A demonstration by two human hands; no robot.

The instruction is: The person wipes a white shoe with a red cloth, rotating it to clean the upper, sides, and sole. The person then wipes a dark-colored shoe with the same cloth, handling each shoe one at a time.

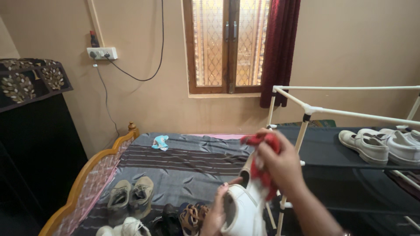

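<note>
White shoe [243, 214] stood low in the middle of the view, toe down and opening up, over the near edge of the bed. The left hand [216, 214] held it from the left, fingers curled over its rim and thumb pointing up. The right hand [280, 168] came in from the lower right, forearm angled upward, fingers closed around a red cloth [262, 175] pressed against the shoe's heel end.

On the striped grey bedspread [188, 161] just left of the hands lay one pair of brown sandals [190, 218], one pair of olive sneakers [131, 196] and one pale shoe [127, 227] at the bottom edge. Farther up the bed sat one small blue cloth [160, 142].

To the right stood a white-tube shoe rack [306, 109] with a dark fabric shelf carrying three pale shoes [376, 144].

On the far wall hung one white socket strip [102, 53] with a red plug-in on top, beside one wooden window [227, 46] and a maroon curtain [280, 48].
</note>
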